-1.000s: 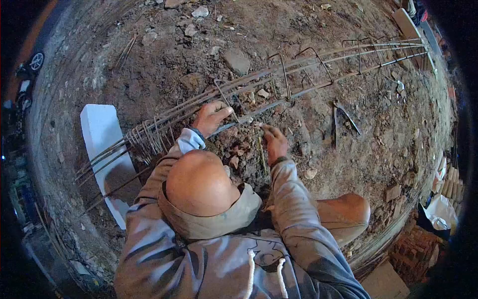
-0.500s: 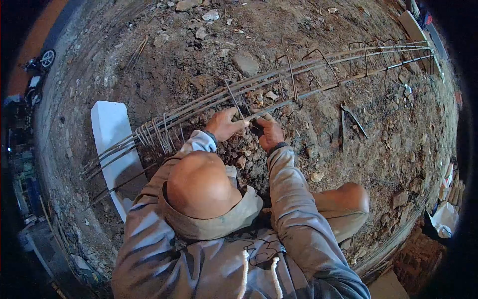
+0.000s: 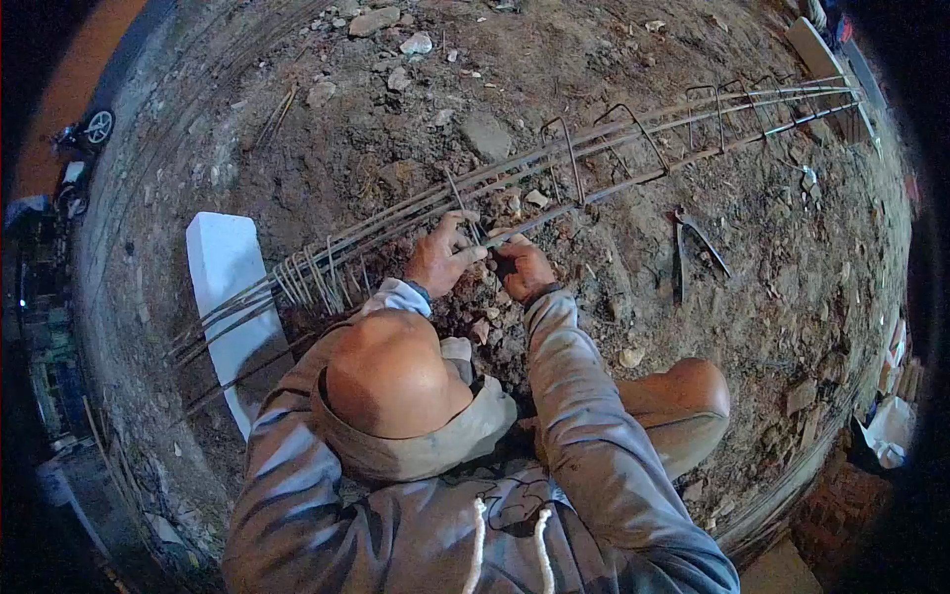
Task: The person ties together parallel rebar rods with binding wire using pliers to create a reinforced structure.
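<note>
A long cage of steel bars [image 3: 633, 183] runs across the dirt in front of me, with bent square stirrups along it. My left hand [image 3: 442, 257] is closed at one stirrup [image 3: 454, 190], thumb and fingers pinching it near the front bar. Close beside it, my right hand [image 3: 522, 267] has its fingers wrapped at that same front bar; whether a tie wire is in them I cannot make out. Several stirrups [image 3: 315, 277] are bunched together to the left. On the ground to the right lies a pair of pincers [image 3: 681, 252], handles spread.
White blocks prop the cage, one at the left [image 3: 226, 247] and another at the far right [image 3: 815, 49]. Stones [image 3: 486, 136] and rubble cover the rough ground. My bent knee [image 3: 693, 396] is at the right. A motorcycle [image 3: 97, 127] stands far left.
The view has shifted slightly. My left fingers have risen a little along the stirrup, and my right hand has moved slightly left, its fingers still at the front bar.
</note>
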Motion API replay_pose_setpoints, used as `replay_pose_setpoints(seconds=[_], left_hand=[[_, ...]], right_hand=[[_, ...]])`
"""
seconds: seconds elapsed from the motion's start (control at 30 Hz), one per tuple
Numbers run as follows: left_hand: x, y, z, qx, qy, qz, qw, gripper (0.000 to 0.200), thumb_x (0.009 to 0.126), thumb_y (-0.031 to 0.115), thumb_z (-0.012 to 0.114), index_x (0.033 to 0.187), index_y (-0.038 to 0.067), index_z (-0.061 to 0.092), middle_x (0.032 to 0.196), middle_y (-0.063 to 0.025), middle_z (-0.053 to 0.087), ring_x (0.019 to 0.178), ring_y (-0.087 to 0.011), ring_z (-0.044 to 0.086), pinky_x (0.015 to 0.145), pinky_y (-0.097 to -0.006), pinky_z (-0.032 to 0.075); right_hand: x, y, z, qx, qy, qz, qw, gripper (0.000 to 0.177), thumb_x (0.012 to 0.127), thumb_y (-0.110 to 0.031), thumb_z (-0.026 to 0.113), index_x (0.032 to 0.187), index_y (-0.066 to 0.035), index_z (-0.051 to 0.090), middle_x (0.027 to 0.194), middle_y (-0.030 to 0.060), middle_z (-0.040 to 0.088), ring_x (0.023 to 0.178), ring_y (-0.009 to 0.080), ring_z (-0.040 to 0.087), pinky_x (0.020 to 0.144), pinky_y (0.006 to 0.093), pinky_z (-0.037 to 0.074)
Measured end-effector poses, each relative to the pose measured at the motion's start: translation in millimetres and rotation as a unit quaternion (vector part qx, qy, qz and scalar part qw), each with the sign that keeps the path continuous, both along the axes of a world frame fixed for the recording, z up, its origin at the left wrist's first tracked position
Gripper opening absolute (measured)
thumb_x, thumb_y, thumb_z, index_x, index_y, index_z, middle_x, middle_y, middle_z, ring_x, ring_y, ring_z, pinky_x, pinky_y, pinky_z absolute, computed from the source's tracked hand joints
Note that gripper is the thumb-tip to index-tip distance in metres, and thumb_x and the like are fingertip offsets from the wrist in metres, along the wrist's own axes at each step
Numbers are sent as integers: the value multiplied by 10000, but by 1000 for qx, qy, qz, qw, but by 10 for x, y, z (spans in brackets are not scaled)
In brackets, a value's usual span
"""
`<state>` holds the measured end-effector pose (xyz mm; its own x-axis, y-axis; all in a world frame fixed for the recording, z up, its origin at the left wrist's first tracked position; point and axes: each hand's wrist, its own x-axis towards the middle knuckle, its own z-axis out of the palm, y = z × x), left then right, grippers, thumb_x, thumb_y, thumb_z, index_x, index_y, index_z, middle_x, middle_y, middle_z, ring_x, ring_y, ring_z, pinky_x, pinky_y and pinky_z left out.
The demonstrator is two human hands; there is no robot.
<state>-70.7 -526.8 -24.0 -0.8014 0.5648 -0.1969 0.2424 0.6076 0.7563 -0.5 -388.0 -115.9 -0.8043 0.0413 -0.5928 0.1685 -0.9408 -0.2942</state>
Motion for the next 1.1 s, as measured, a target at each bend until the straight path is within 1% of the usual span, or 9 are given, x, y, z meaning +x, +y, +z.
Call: replay_pose_setpoints(seconds=[0.1, 0.23, 0.3, 0.37, 0.43, 0.5, 0.73, 0.93, 1.1], left_hand=[[-48, -54, -240, 70, -4, -55, 996, 297, 741, 198, 675, 989, 76, 566, 757, -106, 623, 771, -244, 624, 665, -337, 466], [-24, -28, -166, 105, -44, -28, 993, 187, 775, 183, 641, 942, 102, 619, 802, -86, 642, 720, -212, 629, 654, -310, 475], [-40, -46, -173, 63, -34, -63, 995, 192, 798, 138, 626, 965, 44, 618, 926, -70, 633, 849, -110, 571, 771, -267, 452], [-30, -54, -189, 82, -84, -42, 992, 207, 793, 136, 629, 979, 47, 621, 932, -74, 635, 862, -126, 579, 781, -274, 453], [-30, -36, -178, 104, -134, -28, 985, 222, 788, 135, 632, 993, 50, 623, 939, -79, 638, 875, -141, 586, 790, -280, 454], [-44, -49, -130, 95, -52, -57, 992, 213, 782, 122, 631, 982, 49, 637, 958, -86, 637, 904, -166, 592, 815, -288, 448], [-104, -72, -80, 110, -68, -95, 987, 216, 798, 120, 591, 991, 32, 633, 972, -114, 635, 922, -185, 592, 820, -291, 447], [-150, -160, -32, 177, -216, -71, 958, 373, 885, 297, 471, 1082, 4, 590, 1037, -110, 621, 957, -151, 567, 865, -286, 413], [-194, -114, -12, 70, -145, -98, 982, 364, 853, 314, 540, 1035, 7, 613, 934, -88, 644, 859, -140, 575, 784, -296, 450]], right_hand=[[-35, -12, 158, 77, 7, 53, 996, 161, 742, 64, 492, 874, -4, 553, 794, 79, 593, 686, 181, 584, 585, 274, 474], [37, -123, 226, 271, -16, 71, 960, 143, 736, 7, 545, 869, 3, 599, 789, 55, 614, 665, 152, 583, 573, 249, 449], [95, -277, 28, 308, -21, 67, 949, 150, 734, -45, 569, 871, -7, 618, 800, 94, 624, 691, 208, 594, 607, 298, 457], [195, -427, -54, 579, -96, 47, 808, 178, 736, -99, 579, 890, -24, 626, 817, 150, 614, 730, 294, 586, 668, 363, 456], [266, -464, 272, 711, -46, 6, 702, 185, 742, -145, 598, 883, -31, 629, 830, 182, 586, 760, 348, 564, 710, 401, 451], [274, -421, 335, 742, -33, 27, 669, 165, 733, -136, 613, 858, -29, 628, 797, 178, 571, 742, 354, 556, 676, 406, 456], [207, -380, 584, 803, -49, 85, 588, 47, 744, -84, 549, 754, -44, 527, 711, 172, 515, 687, 365, 533, 614, 450, 443], [170, -359, 584, 802, -48, 103, 587, 45, 743, -79, 519, 742, -34, 518, 724, 179, 528, 709, 373, 545, 625, 456, 448], [145, -304, 524, 785, -34, 112, 608, 69, 726, -95, 545, 724, -26, 541, 732, 202, 550, 708, 380, 550, 633, 465, 447]])
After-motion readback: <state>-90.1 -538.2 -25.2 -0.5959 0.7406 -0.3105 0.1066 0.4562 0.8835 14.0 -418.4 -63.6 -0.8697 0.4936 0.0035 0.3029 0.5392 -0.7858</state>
